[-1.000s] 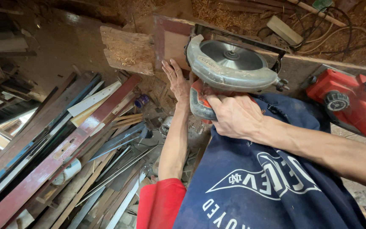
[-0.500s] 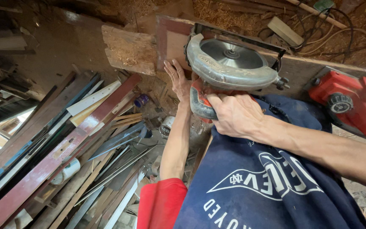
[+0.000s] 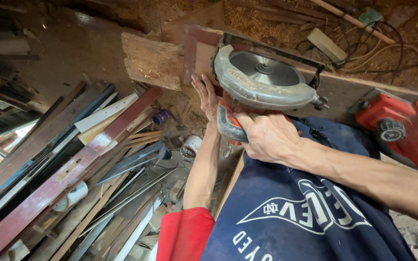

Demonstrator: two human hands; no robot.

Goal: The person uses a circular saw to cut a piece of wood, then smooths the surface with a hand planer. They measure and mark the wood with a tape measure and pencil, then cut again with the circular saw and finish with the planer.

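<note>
Over the workpiece: a circular saw with a grey blade guard sits on a reddish-brown board, its round blade face turned up toward the camera.
Right hand: closed tight around the saw's orange and grey handle, just behind the guard.
Left hand: open and flat, palm down, fingers spread on the board right beside the saw's left edge.
Board: lies across the top of the view, next to a rough, sawdust-covered plank.
Lower left: a heap of long wood strips in red, blue, white and bare timber, with a small white can at its edge.
Right side: a red power tool rests near the saw, apart from it.
Top right: tangled cables over sawdust.
</note>
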